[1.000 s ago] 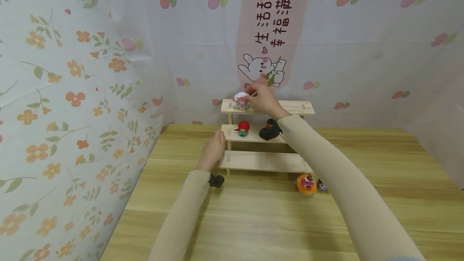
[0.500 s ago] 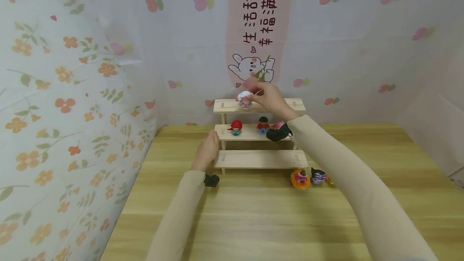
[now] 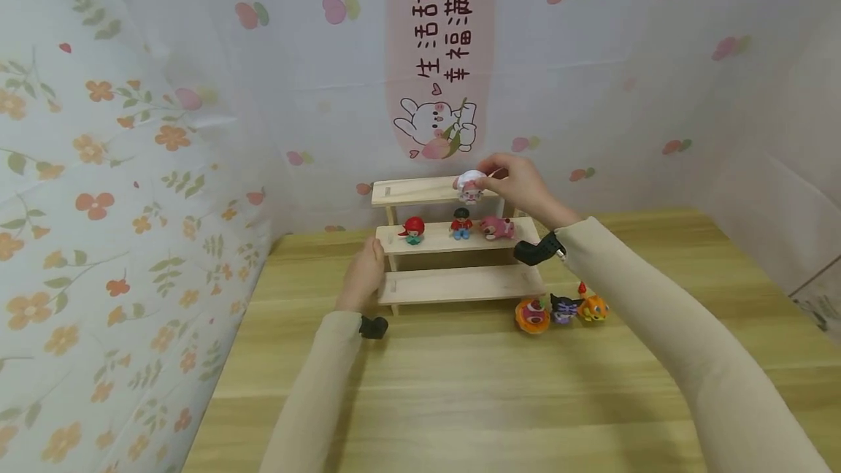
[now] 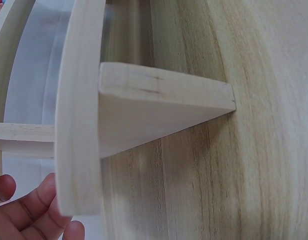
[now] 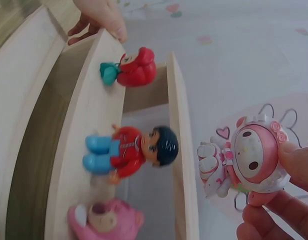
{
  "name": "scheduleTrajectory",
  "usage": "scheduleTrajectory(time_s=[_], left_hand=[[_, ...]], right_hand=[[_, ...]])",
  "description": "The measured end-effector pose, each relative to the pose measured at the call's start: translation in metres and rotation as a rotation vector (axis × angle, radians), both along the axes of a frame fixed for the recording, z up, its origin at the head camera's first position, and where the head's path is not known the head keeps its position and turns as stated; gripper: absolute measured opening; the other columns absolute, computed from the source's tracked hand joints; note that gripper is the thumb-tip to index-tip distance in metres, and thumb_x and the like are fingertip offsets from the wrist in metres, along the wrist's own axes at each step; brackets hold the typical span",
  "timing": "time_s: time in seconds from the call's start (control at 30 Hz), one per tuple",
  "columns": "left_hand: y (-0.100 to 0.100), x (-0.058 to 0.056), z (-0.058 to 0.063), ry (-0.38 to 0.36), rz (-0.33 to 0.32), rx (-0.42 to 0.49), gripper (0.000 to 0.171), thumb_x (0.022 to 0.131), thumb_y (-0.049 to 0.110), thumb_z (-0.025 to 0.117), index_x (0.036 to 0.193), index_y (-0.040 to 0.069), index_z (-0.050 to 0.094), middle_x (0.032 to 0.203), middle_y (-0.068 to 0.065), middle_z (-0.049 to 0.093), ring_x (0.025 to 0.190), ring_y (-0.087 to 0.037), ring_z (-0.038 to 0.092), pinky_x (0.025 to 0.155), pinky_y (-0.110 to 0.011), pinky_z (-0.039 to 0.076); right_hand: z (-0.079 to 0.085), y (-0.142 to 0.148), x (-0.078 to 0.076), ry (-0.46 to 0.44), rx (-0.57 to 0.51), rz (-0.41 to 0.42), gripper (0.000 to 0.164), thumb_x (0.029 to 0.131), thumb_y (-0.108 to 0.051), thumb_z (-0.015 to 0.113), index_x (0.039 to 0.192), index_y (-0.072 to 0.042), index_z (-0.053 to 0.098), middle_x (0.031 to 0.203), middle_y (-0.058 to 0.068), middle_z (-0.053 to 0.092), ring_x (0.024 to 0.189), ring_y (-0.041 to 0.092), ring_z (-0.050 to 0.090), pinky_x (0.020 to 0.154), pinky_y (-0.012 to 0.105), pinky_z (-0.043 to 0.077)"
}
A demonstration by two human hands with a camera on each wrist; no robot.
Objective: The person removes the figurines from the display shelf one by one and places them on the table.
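My right hand (image 3: 523, 185) pinches a white-and-pink bunny-hooded figurine (image 5: 256, 152) by the side of its head. In the head view the figurine appears over the right half of the top tier of a wooden three-step display shelf (image 3: 453, 285); in the right wrist view it looks raised clear of the board. My left hand (image 3: 363, 274) grips the left end of the middle tier, thumb on top and fingers (image 4: 36, 205) underneath. On that tier stand a red-haired figurine (image 5: 139, 69), a boy figurine in a red jacket (image 5: 139, 147) and a pink bear figurine (image 5: 111, 222).
By the shelf's front right corner, an orange-rimmed figurine (image 3: 532, 316), a black-and-purple figurine (image 3: 563, 309) and an orange figurine (image 3: 593, 309) stand on the wooden table (image 3: 460, 400). A printed cloth (image 3: 315, 93) hangs close behind the shelf.
My right hand has carried the bunny-hooded figurine rightward from the left end of the top tier. The boy and pink bear have come into full sight. My left hand keeps its grip.
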State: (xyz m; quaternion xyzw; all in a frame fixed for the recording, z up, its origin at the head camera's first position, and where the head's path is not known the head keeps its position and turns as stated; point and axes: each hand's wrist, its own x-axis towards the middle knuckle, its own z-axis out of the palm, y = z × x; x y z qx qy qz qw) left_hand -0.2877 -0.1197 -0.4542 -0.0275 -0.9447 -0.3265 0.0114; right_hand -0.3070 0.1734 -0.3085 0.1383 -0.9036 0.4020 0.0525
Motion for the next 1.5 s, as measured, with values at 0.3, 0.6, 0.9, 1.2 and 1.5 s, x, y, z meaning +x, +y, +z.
scheduleTrajectory(time_s=[0.3, 0.6, 0.9, 1.2, 1.5], left_hand=[[-0.001, 0.0, -0.002, -0.009, 0.001, -0.006, 0.045, 0.104, 0.036, 0.01, 0.111, 0.006, 0.043, 0.072, -0.011, 0.051, 0.071, -0.029, 0.055, 0.067, -0.044, 0.046], [-0.001, 0.001, 0.001, -0.03, 0.004, -0.023, 0.045, 0.104, 0.036, 0.011, 0.113, 0.006, 0.042, 0.071, -0.011, 0.051, 0.071, -0.03, 0.056, 0.067, -0.045, 0.046], [0.001, 0.001, -0.003, 0.0, 0.003, -0.027, 0.043, 0.105, 0.034, 0.014, 0.113, 0.003, 0.044, 0.089, -0.023, 0.06, 0.085, -0.036, 0.061, 0.076, -0.052, 0.047], [0.001, 0.002, -0.003, -0.011, -0.014, -0.014, 0.043, 0.104, 0.034, 0.013, 0.11, 0.004, 0.042, 0.075, -0.014, 0.05, 0.081, -0.033, 0.056, 0.075, -0.05, 0.046], [0.0, 0.001, 0.004, -0.023, -0.003, -0.021, 0.044, 0.104, 0.036, 0.011, 0.111, 0.003, 0.041, 0.084, -0.019, 0.053, 0.083, -0.034, 0.055, 0.075, -0.049, 0.045]], right_hand=[[-0.007, 0.036, 0.016, -0.014, -0.004, -0.014, 0.028, 0.093, -0.024, 0.063, 0.113, -0.005, 0.062, 0.113, 0.015, 0.062, 0.102, 0.03, 0.059, 0.085, 0.044, 0.047], [-0.022, 0.087, 0.045, -0.036, 0.048, -0.055, 0.032, 0.093, -0.028, 0.062, 0.114, -0.003, 0.062, 0.111, 0.017, 0.061, 0.101, 0.031, 0.057, 0.083, 0.046, 0.045], [-0.044, 0.144, 0.081, -0.07, 0.131, -0.14, 0.039, 0.094, -0.033, 0.061, 0.116, -0.001, 0.06, 0.114, 0.022, 0.061, 0.103, 0.036, 0.058, 0.08, 0.05, 0.047], [-0.082, 0.188, 0.111, -0.1, 0.175, -0.175, 0.037, 0.093, -0.03, 0.062, 0.115, 0.0, 0.06, 0.114, 0.026, 0.061, 0.101, 0.041, 0.06, 0.075, 0.048, 0.05], [-0.116, 0.216, 0.126, -0.101, 0.2, -0.191, 0.032, 0.092, -0.027, 0.065, 0.11, -0.001, 0.062, 0.108, 0.025, 0.064, 0.097, 0.042, 0.062, 0.07, 0.04, 0.05]])
